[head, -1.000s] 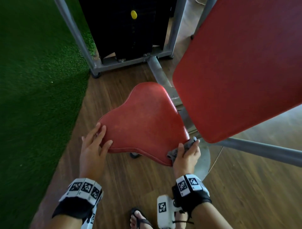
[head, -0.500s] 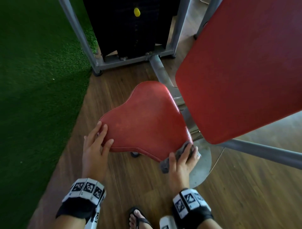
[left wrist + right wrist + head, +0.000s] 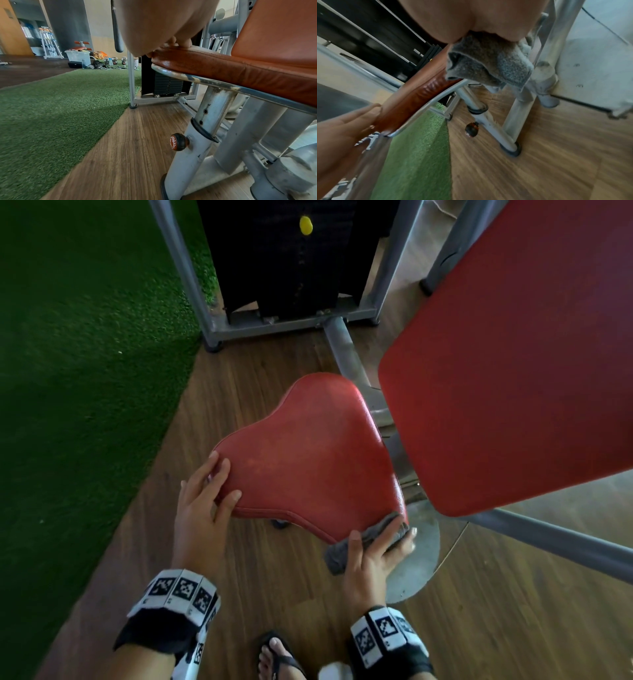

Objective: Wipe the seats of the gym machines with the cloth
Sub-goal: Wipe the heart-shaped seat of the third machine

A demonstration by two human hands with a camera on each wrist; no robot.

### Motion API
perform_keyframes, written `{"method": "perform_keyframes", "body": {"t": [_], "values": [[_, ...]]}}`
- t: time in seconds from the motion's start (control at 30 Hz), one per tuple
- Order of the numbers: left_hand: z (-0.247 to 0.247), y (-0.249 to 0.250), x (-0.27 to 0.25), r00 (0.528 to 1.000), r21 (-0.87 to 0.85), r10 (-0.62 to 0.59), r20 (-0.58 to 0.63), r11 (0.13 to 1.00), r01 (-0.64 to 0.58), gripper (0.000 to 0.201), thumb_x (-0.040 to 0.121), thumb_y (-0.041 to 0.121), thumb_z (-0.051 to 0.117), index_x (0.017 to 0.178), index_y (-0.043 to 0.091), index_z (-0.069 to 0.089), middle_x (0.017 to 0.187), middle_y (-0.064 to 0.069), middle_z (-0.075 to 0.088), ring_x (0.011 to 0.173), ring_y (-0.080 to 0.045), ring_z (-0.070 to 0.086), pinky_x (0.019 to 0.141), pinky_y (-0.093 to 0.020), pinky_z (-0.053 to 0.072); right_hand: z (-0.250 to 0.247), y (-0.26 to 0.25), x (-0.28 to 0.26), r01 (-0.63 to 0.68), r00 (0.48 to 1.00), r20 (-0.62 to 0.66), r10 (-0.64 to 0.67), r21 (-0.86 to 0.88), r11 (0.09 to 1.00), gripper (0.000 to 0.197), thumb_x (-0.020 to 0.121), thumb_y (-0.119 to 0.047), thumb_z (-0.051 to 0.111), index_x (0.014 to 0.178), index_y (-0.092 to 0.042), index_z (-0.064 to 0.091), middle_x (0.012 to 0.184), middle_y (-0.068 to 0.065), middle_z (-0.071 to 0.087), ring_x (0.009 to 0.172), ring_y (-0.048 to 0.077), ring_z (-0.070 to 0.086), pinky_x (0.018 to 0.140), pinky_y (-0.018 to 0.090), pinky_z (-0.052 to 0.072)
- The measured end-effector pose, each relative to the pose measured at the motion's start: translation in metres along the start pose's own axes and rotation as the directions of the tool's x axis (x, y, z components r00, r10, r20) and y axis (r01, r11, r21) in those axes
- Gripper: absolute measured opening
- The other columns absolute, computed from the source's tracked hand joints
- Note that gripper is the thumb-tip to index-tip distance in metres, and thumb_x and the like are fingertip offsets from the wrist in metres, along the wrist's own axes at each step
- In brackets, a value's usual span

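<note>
A red padded seat (image 3: 308, 453) of a gym machine sits low in the middle of the head view. My left hand (image 3: 209, 491) rests with straight fingers on the seat's near left corner (image 3: 171, 54). My right hand (image 3: 380, 542) holds a folded grey cloth (image 3: 370, 537) against the seat's near right edge, thumb on the near side. In the right wrist view the cloth (image 3: 488, 63) hangs from under my palm beside the seat's edge (image 3: 412, 97). A large red backrest (image 3: 513, 354) tilts over the seat's right side.
A black weight stack (image 3: 291, 258) in a grey frame stands behind the seat. Green turf (image 3: 75, 371) lies to the left, wood floor (image 3: 274, 594) beneath. A grey seat post with a round knob (image 3: 178, 142) and a steel base plate (image 3: 418, 559) stand below. My sandalled foot (image 3: 274, 655) is near.
My right hand has slid the cloth from the seat's right rear corner down along the near right edge toward me. The left hand has stayed on the left corner.
</note>
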State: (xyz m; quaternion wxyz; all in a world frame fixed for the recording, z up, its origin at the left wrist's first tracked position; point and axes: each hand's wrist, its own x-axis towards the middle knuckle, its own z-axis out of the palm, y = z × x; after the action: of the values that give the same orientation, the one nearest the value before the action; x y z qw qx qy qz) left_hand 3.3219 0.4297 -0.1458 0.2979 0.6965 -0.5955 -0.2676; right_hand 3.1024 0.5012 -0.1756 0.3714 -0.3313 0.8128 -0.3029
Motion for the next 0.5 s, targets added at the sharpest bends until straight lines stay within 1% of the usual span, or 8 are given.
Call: {"method": "perform_keyframes", "body": {"t": [0.07, 0.13, 0.17, 0.23, 0.3, 0.4, 0.47, 0.5], "values": [[0.000, 0.000, 0.000, 1.000, -0.021, 0.008, -0.007, 1.000, -0.009, 0.051, 0.092, 0.018, 0.060, 0.141, 0.021, 0.047, 0.149, 0.019, 0.028, 0.123, 0.033, 0.004, 0.117, -0.053, 0.020, -0.014, 0.005, 0.016, 0.072, 0.997, -0.008, -0.074, -0.176, 0.982, 0.078, 0.091, -0.049, 0.031, 0.152, -0.018, -0.005, 0.157, 0.010, -0.021, 0.143, 0.032, -0.023, 0.118, 0.047, -0.008], [0.000, -0.001, 0.000, 1.000, -0.039, 0.012, -0.015, 0.999, -0.013, 0.051, 0.092, 0.018, 0.061, 0.140, 0.021, 0.048, 0.150, 0.018, 0.030, 0.125, 0.031, 0.006, 0.118, -0.053, 0.020, -0.027, 0.010, 0.034, 0.249, 0.963, 0.011, -0.270, -0.426, 0.870, 0.069, 0.096, -0.051, 0.023, 0.152, -0.012, 0.010, 0.159, 0.016, 0.003, 0.146, 0.035, -0.005, 0.118, 0.051, -0.004], [0.001, -0.002, 0.000, 1.000, -0.051, 0.010, -0.019, 0.999, -0.011, 0.051, 0.092, 0.018, 0.061, 0.140, 0.022, 0.048, 0.151, 0.018, 0.031, 0.127, 0.029, 0.009, 0.118, -0.052, 0.020, -0.031, 0.010, 0.045, 0.309, 0.944, 0.055, -0.327, -0.503, 0.807, 0.068, 0.097, -0.053, 0.018, 0.152, -0.014, 0.013, 0.159, 0.014, 0.010, 0.147, 0.032, 0.002, 0.118, 0.051, 0.000], [0.003, -0.002, -0.001, 1.000, -0.083, -0.008, -0.029, 0.997, 0.006, 0.051, 0.092, 0.018, 0.061, 0.140, 0.024, 0.048, 0.151, 0.021, 0.031, 0.130, 0.024, 0.015, 0.117, -0.052, 0.022, -0.037, -0.003, 0.069, 0.353, 0.934, 0.155, -0.323, -0.555, 0.754, 0.074, 0.092, -0.062, 0.009, 0.153, -0.021, 0.011, 0.160, 0.009, 0.009, 0.148, 0.027, 0.003, 0.119, 0.049, 0.003], [0.004, -0.002, -0.003, 0.999, -0.113, -0.027, -0.041, 0.993, 0.022, 0.050, 0.092, 0.017, 0.061, 0.140, 0.025, 0.048, 0.151, 0.022, 0.031, 0.132, 0.022, 0.018, 0.117, -0.051, 0.022, -0.034, -0.026, 0.091, 0.395, 0.918, 0.242, -0.313, -0.612, 0.685, 0.081, 0.087, -0.068, 0.002, 0.153, -0.021, 0.006, 0.161, 0.008, 0.004, 0.148, 0.027, -0.001, 0.119, 0.048, 0.000], [0.007, -0.001, -0.004, 0.997, -0.132, -0.058, -0.046, 0.990, 0.052, 0.051, 0.091, 0.015, 0.062, 0.139, 0.028, 0.049, 0.151, 0.022, 0.032, 0.133, 0.020, 0.019, 0.118, -0.051, 0.022, -0.006, -0.070, 0.101, 0.435, 0.900, 0.332, -0.282, -0.707, 0.558, 0.075, 0.093, -0.062, 0.012, 0.152, -0.020, -0.004, 0.161, 0.010, -0.006, 0.147, 0.031, -0.009, 0.117, 0.046, -0.007], [0.006, -0.001, -0.004, 0.997, -0.152, -0.070, -0.036, 0.986, 0.064, 0.052, 0.090, 0.015, 0.063, 0.138, 0.030, 0.049, 0.150, 0.024, 0.033, 0.136, 0.014, 0.024, 0.117, -0.049, 0.024, 0.023, -0.098, 0.088, 0.551, 0.834, 0.433, -0.341, -0.678, 0.487, 0.070, 0.098, -0.053, 0.023, 0.152, -0.021, -0.007, 0.160, 0.009, -0.010, 0.147, 0.030, -0.011, 0.117, 0.046, -0.007], [0.006, -0.001, -0.003, 0.997, -0.160, -0.066, -0.041, 0.985, 0.059, 0.053, 0.089, 0.014, 0.064, 0.138, 0.030, 0.048, 0.150, 0.023, 0.034, 0.137, 0.009, 0.026, 0.117, -0.046, 0.025, 0.038, -0.109, 0.079, 0.630, 0.776, 0.500, -0.385, -0.639, 0.441, 0.069, 0.098, -0.050, 0.026, 0.152, -0.022, -0.007, 0.160, 0.008, -0.010, 0.147, 0.029, -0.010, 0.118, 0.047, -0.006]]}}
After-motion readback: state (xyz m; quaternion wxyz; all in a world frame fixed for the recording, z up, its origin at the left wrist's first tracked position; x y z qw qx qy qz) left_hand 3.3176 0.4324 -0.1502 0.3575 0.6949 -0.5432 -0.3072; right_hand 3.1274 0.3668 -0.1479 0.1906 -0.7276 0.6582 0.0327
